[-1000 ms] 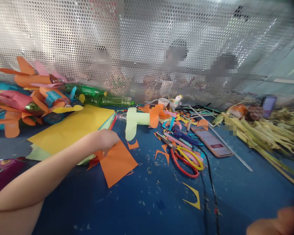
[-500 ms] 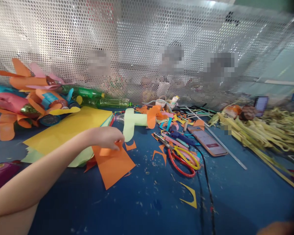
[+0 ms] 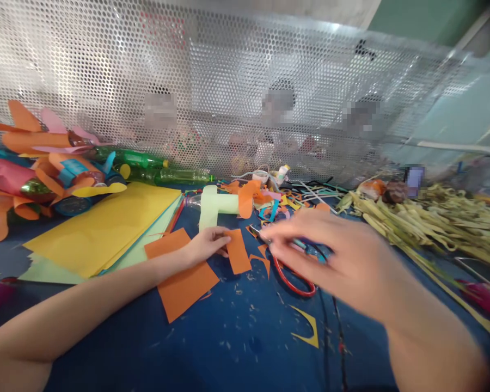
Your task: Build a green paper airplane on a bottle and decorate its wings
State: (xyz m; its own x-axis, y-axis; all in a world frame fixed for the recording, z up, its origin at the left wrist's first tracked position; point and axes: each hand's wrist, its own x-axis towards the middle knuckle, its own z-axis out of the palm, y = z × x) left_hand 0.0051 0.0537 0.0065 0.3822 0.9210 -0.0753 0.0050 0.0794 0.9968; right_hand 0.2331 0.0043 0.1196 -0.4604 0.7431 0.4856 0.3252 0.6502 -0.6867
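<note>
My left hand (image 3: 209, 243) pinches a small rectangle of orange paper (image 3: 239, 253) between thumb and fingers. Beneath that hand and forearm lies a larger orange sheet (image 3: 188, 288). My right hand (image 3: 322, 245), blurred, is over the scissors (image 3: 294, 282), its fingertips near the pivot. Only a red handle loop and the blade tip of the scissors show; whether the fingers grip them I cannot tell. Just beyond my left hand is a bottle wrapped in pale green paper (image 3: 228, 203), with an orange rounded piece at its right end.
Yellow sheets (image 3: 114, 223) lie at left, near bottles with paper flaps (image 3: 36, 142) and green bottles (image 3: 183, 176). A yellow offcut (image 3: 309, 328) and a black cord (image 3: 342, 348) are in front. Dried leaf strips (image 3: 433, 223) spread at right. A perforated silvery sheet (image 3: 228, 71) stands behind.
My left hand has moved right, bringing the small orange rectangle off the larger sheet. My right hand has come in from the lower right over the scissors, hiding the phone.
</note>
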